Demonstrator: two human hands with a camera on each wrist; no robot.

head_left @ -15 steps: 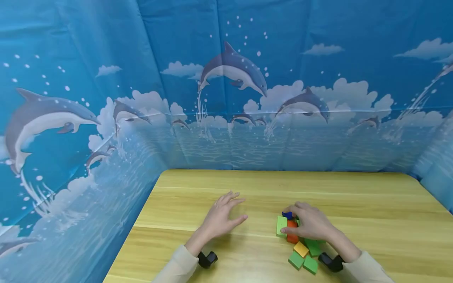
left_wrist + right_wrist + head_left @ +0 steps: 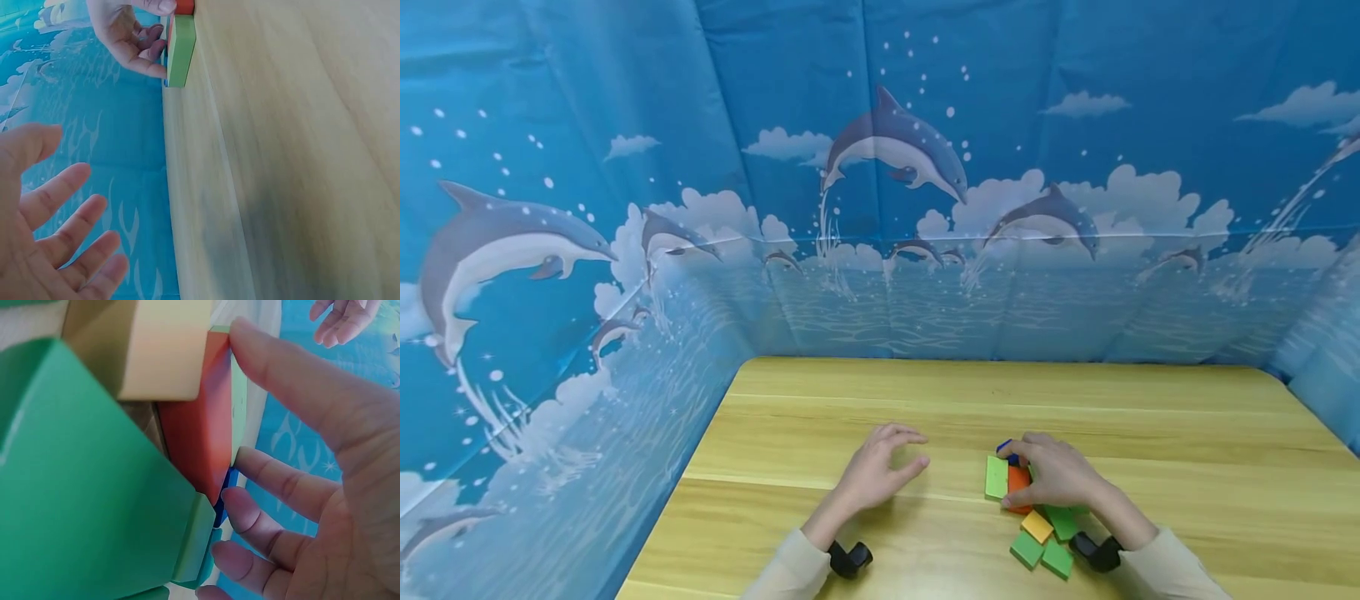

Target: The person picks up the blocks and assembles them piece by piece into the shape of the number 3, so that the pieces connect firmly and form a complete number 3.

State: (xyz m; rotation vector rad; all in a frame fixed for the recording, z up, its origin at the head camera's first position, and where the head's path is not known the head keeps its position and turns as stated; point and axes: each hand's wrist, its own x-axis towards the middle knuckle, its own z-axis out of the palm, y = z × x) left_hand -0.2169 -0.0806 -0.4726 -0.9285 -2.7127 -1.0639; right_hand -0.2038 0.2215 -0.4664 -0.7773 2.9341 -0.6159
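Observation:
My right hand [image 2: 1060,472] is over a cluster of toy blocks, its thumb at the near end of a red block [image 2: 1018,487] and its fingers bent round the far end. Beside those fingertips sits a dark blue block [image 2: 223,499], partly hidden. Flush along the red one's left side lies a light green block [image 2: 996,478]. Several green blocks [image 2: 1062,523] are partly under the right hand. To the left, my left hand [image 2: 880,472] hovers above the table, its fingers spread and loosely bent, holding nothing.
Nearer me on the wooden table [image 2: 820,400] lie a yellow-orange block [image 2: 1037,527] and two green blocks, one of them a green square block [image 2: 1026,549]. A blue dolphin-print cloth [image 2: 880,300] hangs behind and beside the table. Black straps [image 2: 851,559] circle both wrists.
My right thumb has slid from the light green block onto the near end of the red one. More of the blue block shows. The left hand has shifted slightly right, its fingers more bent.

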